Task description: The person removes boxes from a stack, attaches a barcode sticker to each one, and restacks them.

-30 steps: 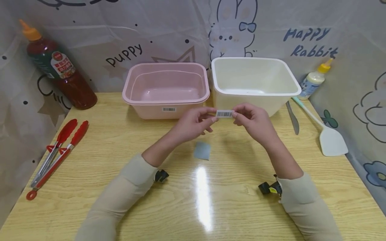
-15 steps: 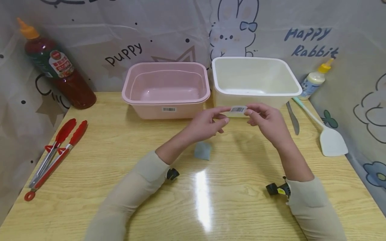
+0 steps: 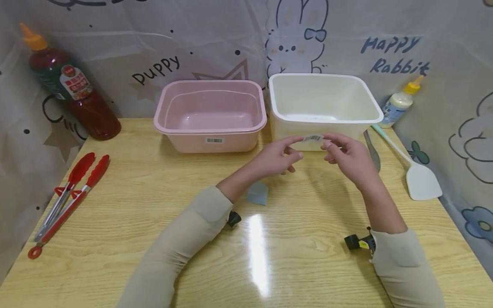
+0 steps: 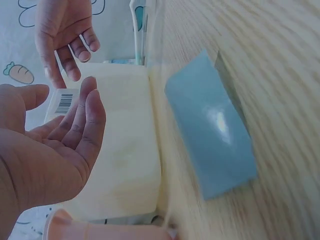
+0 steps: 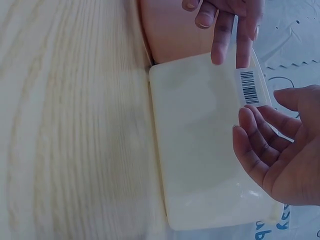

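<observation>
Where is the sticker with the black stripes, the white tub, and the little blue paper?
barcode sticker point(image 3: 313, 138), head view, middle of its striped face.
white tub point(image 3: 375, 114), head view, on its right rim.
blue paper point(image 3: 257, 194), head view, middle of the sheet lying on the table.

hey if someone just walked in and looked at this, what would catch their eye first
Probably the two hands, left hand and right hand, holding a small barcode sticker against the front wall of the white tub. Next, the pink tub beside it and the red tongs at the table's left.
</observation>
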Tool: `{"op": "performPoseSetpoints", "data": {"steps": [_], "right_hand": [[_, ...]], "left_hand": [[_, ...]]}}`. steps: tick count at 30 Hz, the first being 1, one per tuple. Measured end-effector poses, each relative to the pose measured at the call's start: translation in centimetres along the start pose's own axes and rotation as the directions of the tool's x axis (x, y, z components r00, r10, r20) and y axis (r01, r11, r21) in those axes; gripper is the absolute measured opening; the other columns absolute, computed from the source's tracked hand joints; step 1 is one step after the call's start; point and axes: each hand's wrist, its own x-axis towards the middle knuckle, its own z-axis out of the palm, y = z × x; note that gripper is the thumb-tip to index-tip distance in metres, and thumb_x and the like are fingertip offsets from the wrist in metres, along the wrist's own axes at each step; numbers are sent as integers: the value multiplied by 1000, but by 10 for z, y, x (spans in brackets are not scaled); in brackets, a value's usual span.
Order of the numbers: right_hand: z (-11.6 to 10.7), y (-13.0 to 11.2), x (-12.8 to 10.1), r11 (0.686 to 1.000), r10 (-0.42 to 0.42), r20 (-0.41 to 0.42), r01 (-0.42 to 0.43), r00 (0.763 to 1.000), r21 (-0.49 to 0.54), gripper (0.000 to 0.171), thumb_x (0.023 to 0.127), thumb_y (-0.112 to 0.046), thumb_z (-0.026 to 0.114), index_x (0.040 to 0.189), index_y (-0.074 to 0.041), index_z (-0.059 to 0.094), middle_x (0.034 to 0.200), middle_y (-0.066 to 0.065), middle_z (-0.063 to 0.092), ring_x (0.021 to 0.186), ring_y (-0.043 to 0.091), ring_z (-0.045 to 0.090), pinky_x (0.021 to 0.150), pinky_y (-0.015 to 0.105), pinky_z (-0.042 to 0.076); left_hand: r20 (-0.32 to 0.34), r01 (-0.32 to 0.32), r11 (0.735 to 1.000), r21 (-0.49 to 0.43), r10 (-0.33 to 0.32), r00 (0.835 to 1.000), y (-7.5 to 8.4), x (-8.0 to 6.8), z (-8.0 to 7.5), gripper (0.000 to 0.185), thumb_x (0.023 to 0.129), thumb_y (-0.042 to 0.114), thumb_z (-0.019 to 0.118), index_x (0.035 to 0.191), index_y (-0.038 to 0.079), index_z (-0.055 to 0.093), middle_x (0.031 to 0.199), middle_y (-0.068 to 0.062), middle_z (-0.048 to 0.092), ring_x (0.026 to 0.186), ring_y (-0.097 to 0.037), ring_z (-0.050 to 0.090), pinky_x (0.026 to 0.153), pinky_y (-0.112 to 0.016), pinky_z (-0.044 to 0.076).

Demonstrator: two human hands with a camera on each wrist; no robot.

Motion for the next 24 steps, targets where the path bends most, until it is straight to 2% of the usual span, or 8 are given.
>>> {"op": "performPoseSetpoints", "data": {"steps": [3, 10, 18, 24], "right_hand": [[-5, 2, 1, 1000, -9, 8, 9, 1000, 6, 53, 106, -41, 50, 146, -6, 54, 123, 23, 67, 79, -1, 66, 72, 15, 56], [-11, 6, 2, 999, 36, -34, -36, 999, -21, 54, 105, -46, 50, 145, -10, 55, 122, 22, 69, 77, -1, 67, 72, 16, 57], [-12, 6, 3, 999, 52, -29, -52, 998, 1, 55, 105, -45, 49, 147, -8, 53, 123, 24, 68, 80, 5, 69, 72, 16, 57], [-15, 8, 4, 998, 53, -33, -53, 998, -17, 57, 105, -47, 48, 148, -10, 51, 122, 23, 68, 79, 4, 68, 72, 17, 57]], "left_hand": [[1, 28, 1000, -13, -28, 1000, 2, 6, 4, 58, 103, 28, 60, 157, 23, 39, 124, -15, 71, 92, -37, 74, 75, -47, 62], [5, 56, 998, 8, -56, 998, 9, 18, 10, 60, 102, 30, 60, 158, 27, 37, 120, -9, 73, 91, -34, 75, 61, -29, 56], [2, 69, 997, 43, -69, 998, 15, 22, 13, 64, 103, 28, 60, 160, 25, 32, 123, -12, 72, 91, -34, 75, 61, -28, 57], [15, 73, 994, 82, -74, 997, 16, 29, 17, 65, 104, 29, 59, 161, 26, 29, 125, -12, 72, 91, -31, 75, 61, -27, 56]]}}
